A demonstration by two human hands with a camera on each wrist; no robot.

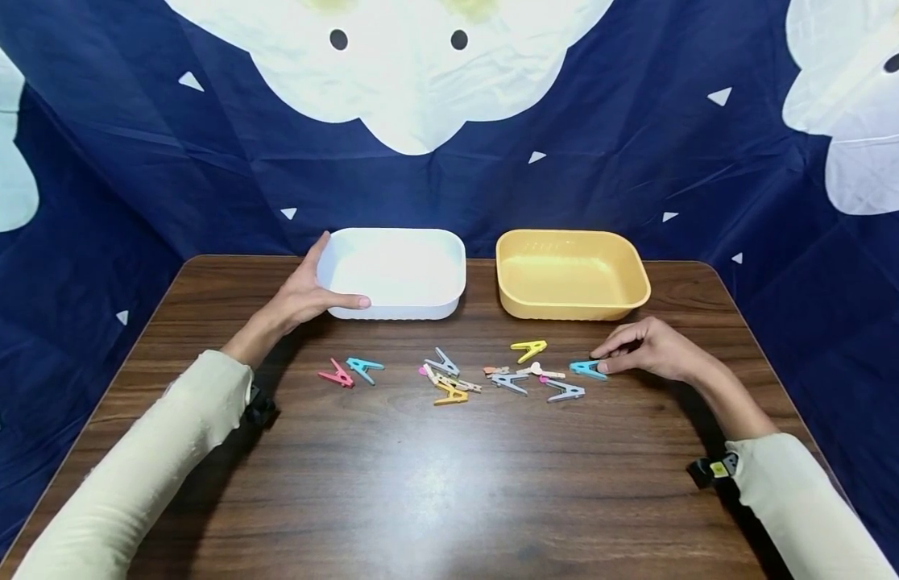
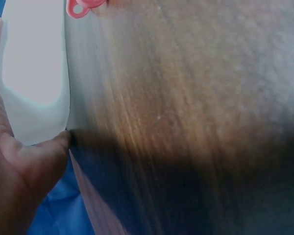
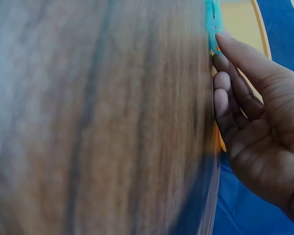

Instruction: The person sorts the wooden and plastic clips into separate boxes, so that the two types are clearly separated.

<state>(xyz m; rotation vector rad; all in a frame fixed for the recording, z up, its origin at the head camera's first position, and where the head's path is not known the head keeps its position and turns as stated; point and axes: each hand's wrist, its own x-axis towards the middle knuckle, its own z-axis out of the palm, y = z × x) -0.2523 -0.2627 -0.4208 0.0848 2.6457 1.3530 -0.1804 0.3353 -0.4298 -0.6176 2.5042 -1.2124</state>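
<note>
left hand [image 1: 303, 292] of mine is gripping the far end of the white tub [image 1: 409, 312], which is standing to the left of the yellow tub [image 1: 565, 309], with my thumb lying along the near rim and my fingers reaching up the outer side; i'm judging that this wide span is for steadying it, and that holding from the end is leaving its middle uncovered. right hand [image 1: 654, 348] is pinching a blue clip [image 1: 580, 368] between thumb and forefinger, just in front of the yellow tub towards its right side. only the tips are doing the work, presumably because something so slim is offering little to hold, and my other fingers are curling inward, out of the way. i can't tell whether the blue clip is touching the table [image 1: 348, 483] or hanging just above it. a yellow clip [image 1: 538, 347] is lying nearest the yellow tub's front, a grey clip [image 1: 574, 392] is resting farther out from it, and an orange clip [image 1: 459, 396] is sitting among others in front and to its left. well to the yellow tub's left, a red clip [image 1: 340, 375] is lying beside a second blue one, all seemingly spread there for easy reaching.
</note>
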